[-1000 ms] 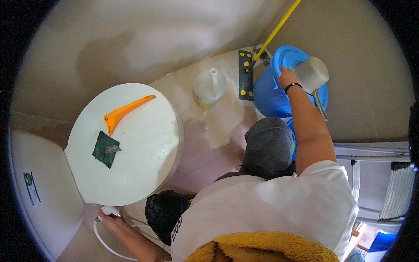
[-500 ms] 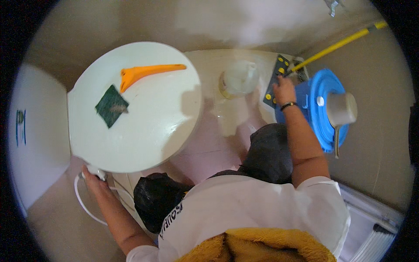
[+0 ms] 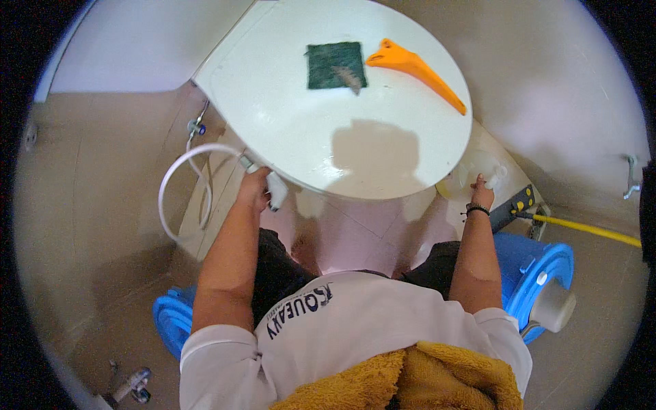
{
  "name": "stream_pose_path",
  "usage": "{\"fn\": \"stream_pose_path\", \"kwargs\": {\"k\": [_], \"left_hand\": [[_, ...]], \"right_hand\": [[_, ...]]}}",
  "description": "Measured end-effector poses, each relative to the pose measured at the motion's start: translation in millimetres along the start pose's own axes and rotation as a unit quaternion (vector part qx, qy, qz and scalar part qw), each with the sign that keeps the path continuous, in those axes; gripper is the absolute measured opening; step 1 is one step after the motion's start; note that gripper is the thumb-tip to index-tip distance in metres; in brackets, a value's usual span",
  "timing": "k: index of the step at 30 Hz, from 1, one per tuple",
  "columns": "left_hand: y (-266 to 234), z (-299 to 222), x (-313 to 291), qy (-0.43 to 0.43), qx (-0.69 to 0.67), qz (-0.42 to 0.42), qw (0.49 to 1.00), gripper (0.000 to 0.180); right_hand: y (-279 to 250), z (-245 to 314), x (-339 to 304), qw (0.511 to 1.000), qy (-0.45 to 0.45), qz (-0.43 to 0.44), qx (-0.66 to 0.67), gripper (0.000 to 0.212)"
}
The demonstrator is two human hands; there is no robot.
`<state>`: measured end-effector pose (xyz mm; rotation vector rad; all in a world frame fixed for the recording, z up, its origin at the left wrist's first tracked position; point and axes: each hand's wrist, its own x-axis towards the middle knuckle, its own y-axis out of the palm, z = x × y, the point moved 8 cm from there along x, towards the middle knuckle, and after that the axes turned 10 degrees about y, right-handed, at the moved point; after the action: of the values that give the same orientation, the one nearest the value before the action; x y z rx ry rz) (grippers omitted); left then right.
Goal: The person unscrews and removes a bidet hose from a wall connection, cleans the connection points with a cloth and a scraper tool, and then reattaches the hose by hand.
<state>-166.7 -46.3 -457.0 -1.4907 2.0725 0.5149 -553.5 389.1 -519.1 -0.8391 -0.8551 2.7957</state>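
Note:
My left hand (image 3: 255, 189) is wrapped round a white handheld bidet sprayer (image 3: 276, 190), just beside the near left edge of the closed white toilet lid (image 3: 273, 89). A white hose (image 3: 169, 179) loops away from the sprayer. My right hand (image 3: 482, 195) is at a translucent jug (image 3: 467, 172) right of the toilet, a finger stretched out over it; its other fingers are partly hidden. On the lid lie a dark green scouring pad (image 3: 328, 61) with a brownish patch and an orange angled-neck bottle (image 3: 417, 68).
A dark brush head with yellow dots (image 3: 523, 198) and its yellow pole (image 3: 588, 231) lie beyond my right wrist. Nearby stands a blue lidded bucket (image 3: 550, 263) with a pale dipper (image 3: 555, 307). Another blue container (image 3: 171, 321) is behind my left arm. A valve (image 3: 197, 128) sits by the wall.
My view has turned, so the toilet lies more directly ahead. My right hand has gone from the brush head to the jug. My left hand has brought the sprayer forward beside the lid.

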Motion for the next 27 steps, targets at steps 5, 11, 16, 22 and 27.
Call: {"fn": "stream_pose_path", "kwargs": {"k": [5,11,16,22,27], "left_hand": [[28,66,40,-0.049,0.006,0.077,0.996,0.045],[31,100,33,-0.059,0.163,0.046,0.984,0.066],[26,121,45,0.003,0.408,0.149,0.901,0.074],[10,154,65,0.141,0.433,0.127,0.881,0.062],[9,163,65,0.107,0.425,0.155,0.886,0.063]], "right_hand": [[9,28,-47,0.983,-0.148,0.039,-0.105,0.048],[58,15,-116,0.910,-0.225,0.163,-0.307,0.051],[145,12,-217,0.737,-0.305,0.300,-0.524,0.055],[219,5,-290,0.646,-0.347,0.365,-0.573,0.050],[263,2,-315,0.593,-0.339,0.387,-0.620,0.042]]}}
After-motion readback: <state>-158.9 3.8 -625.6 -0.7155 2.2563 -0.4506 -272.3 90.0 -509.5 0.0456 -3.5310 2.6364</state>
